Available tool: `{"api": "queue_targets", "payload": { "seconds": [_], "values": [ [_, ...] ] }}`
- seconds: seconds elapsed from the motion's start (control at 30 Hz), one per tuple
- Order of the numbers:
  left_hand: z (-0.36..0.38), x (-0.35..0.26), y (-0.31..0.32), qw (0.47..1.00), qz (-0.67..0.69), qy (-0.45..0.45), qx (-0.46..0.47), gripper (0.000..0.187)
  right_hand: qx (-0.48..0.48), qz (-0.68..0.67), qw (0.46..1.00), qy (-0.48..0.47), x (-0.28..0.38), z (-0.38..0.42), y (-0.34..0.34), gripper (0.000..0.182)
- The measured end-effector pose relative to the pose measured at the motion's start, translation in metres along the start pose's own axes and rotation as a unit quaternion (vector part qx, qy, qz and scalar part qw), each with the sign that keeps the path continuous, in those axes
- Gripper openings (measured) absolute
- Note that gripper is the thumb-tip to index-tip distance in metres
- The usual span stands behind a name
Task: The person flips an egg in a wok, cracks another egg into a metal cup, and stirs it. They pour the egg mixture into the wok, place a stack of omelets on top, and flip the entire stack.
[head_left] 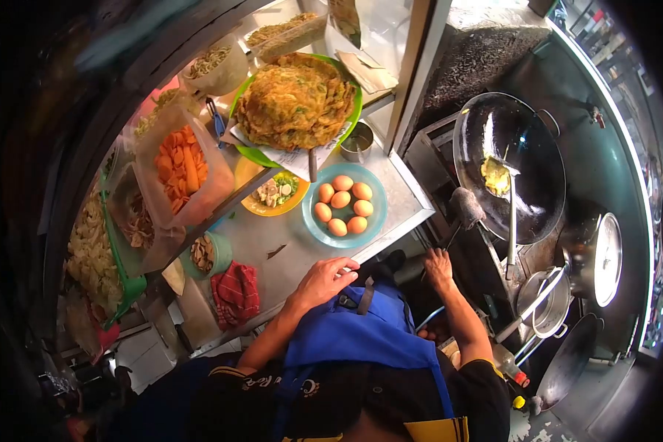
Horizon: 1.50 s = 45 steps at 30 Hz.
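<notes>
Item 1. Left hand (324,280): lying flat and unclenched, fingers spread, on the front edge of the steel tabletop (272,247) in the lower middle of the frame; grasping nothing.

Item 2. Right hand (439,264): reaching down right of centre, just below the cloth-wrapped wok handle (466,207), toward dark fittings under the stove. Whether it is gripping something there, I cannot tell.

Item 3. Wok (510,163): sitting at the right of the frame, holding a small piece of yellow egg (495,175), with a long metal spatula (511,221) resting in it, handle hanging over the near rim.

Item 4. Blue bowl of eggs (343,205): standing on the tabletop's right corner, just above the left hand and close to the edge.

Item 5. Green plate of omelettes (296,103): stacked high in the upper middle, sitting on paper.

Item 6. Bag of orange slices (180,166), noodles (92,247) and a red cloth (236,293): lying along the left.

Item 7. Steel pot with lid (597,259): standing at lower right.

Risks, as judged:
- The right forearm is passing directly beneath the wok handle and the overhanging spatula; lifting it carelessly could be knocking either, tipping hot contents.
- The egg is sitting unattended in the wok and could be scorching while both hands are busy elsewhere.
- A sideways sweep of the left hand could be nudging the bowl of eggs off the corner.
</notes>
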<state>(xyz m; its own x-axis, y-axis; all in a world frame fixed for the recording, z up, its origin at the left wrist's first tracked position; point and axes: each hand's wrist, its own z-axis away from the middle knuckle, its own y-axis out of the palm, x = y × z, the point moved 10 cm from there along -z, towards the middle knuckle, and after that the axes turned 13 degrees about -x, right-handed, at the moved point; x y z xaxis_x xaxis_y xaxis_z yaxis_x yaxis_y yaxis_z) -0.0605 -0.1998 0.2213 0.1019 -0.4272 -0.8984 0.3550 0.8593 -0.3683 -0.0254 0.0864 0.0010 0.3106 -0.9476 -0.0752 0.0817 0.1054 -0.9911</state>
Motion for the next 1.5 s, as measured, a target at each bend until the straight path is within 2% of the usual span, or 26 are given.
{"api": "queue_targets", "payload": {
  "seconds": [0.07, 0.13, 0.2, 0.27, 0.37, 0.43, 0.47, 0.53, 0.67, 0.73, 0.8, 0.87, 0.9, 0.93, 0.97, 1.0, 1.07, 1.13, 1.17, 1.2, 1.27, 1.33, 1.37, 1.43, 1.47, 1.5],
  "values": [
    [0.007, 0.007, -0.004, 1.000, 0.009, -0.004, -0.005, 0.025, -0.049, -0.028, 0.998, 0.011, 0.006, -0.021, -0.051, 0.014],
    [0.011, 0.010, -0.007, 1.000, 0.019, -0.006, -0.007, 0.025, -0.244, -0.258, 0.933, 0.059, 0.011, -0.055, -0.135, 0.013],
    [0.015, 0.012, -0.007, 1.000, 0.003, -0.014, -0.001, 0.025, -0.284, -0.325, 0.902, 0.026, 0.037, -0.102, -0.174, 0.013],
    [0.017, 0.011, -0.010, 1.000, 0.004, -0.017, -0.005, 0.025, -0.346, -0.386, 0.855, -0.019, 0.064, -0.148, -0.212, 0.023],
    [0.022, 0.006, -0.018, 0.999, 0.005, -0.019, -0.029, 0.025, -0.323, -0.407, 0.851, -0.070, 0.094, -0.209, -0.221, 0.030],
    [0.027, 0.008, -0.027, 0.999, 0.002, -0.018, -0.051, 0.025, -0.323, -0.296, 0.893, -0.105, 0.116, -0.235, -0.221, 0.037],
    [0.031, 0.014, -0.032, 0.998, 0.008, -0.024, -0.066, 0.024, -0.325, -0.298, 0.891, -0.109, 0.118, -0.241, -0.221, 0.037],
    [0.039, 0.028, -0.037, 0.996, 0.015, -0.033, -0.084, 0.024, -0.181, -0.266, 0.941, -0.106, 0.131, -0.259, -0.202, 0.031],
    [0.045, 0.041, -0.044, 0.994, -0.008, -0.029, -0.107, 0.024, -0.128, -0.179, 0.966, -0.134, 0.144, -0.264, -0.198, 0.033],
    [0.039, 0.043, -0.045, 0.993, -0.011, -0.033, -0.111, 0.024, -0.153, -0.219, 0.958, -0.108, 0.139, -0.262, -0.194, 0.034],
    [0.025, 0.044, -0.055, 0.987, -0.001, 0.005, -0.163, 0.024, -0.181, -0.257, 0.946, -0.080, 0.129, -0.254, -0.199, 0.035],
    [0.006, 0.048, -0.058, 0.984, 0.009, 0.011, -0.175, 0.024, -0.279, -0.467, 0.839, -0.022, 0.100, -0.223, -0.226, 0.047],
    [-0.005, 0.046, -0.063, 0.980, 0.012, 0.025, -0.199, 0.024, -0.215, -0.503, 0.837, 0.019, 0.092, -0.219, -0.209, 0.050],
    [-0.015, 0.040, -0.069, 0.974, 0.015, 0.039, -0.223, 0.024, -0.218, -0.500, 0.838, 0.025, 0.088, -0.209, -0.214, 0.050],
    [-0.028, 0.037, -0.072, 0.971, 0.024, 0.039, -0.236, 0.023, -0.141, -0.644, 0.745, 0.100, 0.078, -0.201, -0.201, 0.052],
    [-0.038, 0.033, -0.076, 0.967, 0.032, 0.037, -0.249, 0.023, -0.061, -0.763, 0.621, 0.170, 0.077, -0.191, -0.187, 0.053],
    [-0.063, 0.034, -0.076, 0.968, 0.035, 0.049, -0.242, 0.026, -0.021, -0.787, 0.594, 0.166, 0.073, -0.181, -0.178, 0.055],
    [-0.088, 0.035, -0.081, 0.953, 0.100, 0.075, -0.277, 0.030, 0.044, -0.909, 0.363, 0.199, 0.082, -0.174, -0.164, 0.053],
    [-0.104, 0.036, -0.078, 0.954, 0.101, 0.077, -0.271, 0.030, 0.060, -0.930, 0.308, 0.191, 0.085, -0.171, -0.166, 0.052],
    [-0.120, 0.035, -0.077, 0.952, 0.092, 0.085, -0.279, 0.034, 0.055, -0.930, 0.307, 0.193, 0.083, -0.169, -0.164, 0.052],
    [-0.149, 0.028, -0.078, 0.951, 0.081, 0.092, -0.285, 0.039, 0.063, -0.959, 0.213, 0.174, 0.086, -0.166, -0.164, 0.052],
    [-0.179, 0.007, -0.069, 0.950, -0.034, 0.141, -0.276, 0.054, 0.066, -0.956, 0.214, 0.191, 0.083, -0.164, -0.163, 0.054],
    [-0.192, 0.003, -0.063, 0.951, -0.034, 0.141, -0.275, 0.054, 0.046, -0.942, 0.270, 0.196, 0.079, -0.161, -0.163, 0.055],
    [-0.209, -0.011, -0.057, 0.909, -0.162, 0.201, -0.327, 0.060, 0.023, -0.899, 0.383, 0.211, 0.071, -0.154, -0.171, 0.057],
    [-0.219, -0.010, -0.057, 0.909, -0.164, 0.200, -0.327, 0.060, 0.024, -0.900, 0.381, 0.210, 0.070, -0.156, -0.168, 0.057],
    [-0.230, -0.007, -0.052, 0.913, -0.200, 0.184, -0.304, 0.062, 0.002, -0.850, 0.492, 0.191, 0.065, -0.158, -0.169, 0.058]
  ]
}}
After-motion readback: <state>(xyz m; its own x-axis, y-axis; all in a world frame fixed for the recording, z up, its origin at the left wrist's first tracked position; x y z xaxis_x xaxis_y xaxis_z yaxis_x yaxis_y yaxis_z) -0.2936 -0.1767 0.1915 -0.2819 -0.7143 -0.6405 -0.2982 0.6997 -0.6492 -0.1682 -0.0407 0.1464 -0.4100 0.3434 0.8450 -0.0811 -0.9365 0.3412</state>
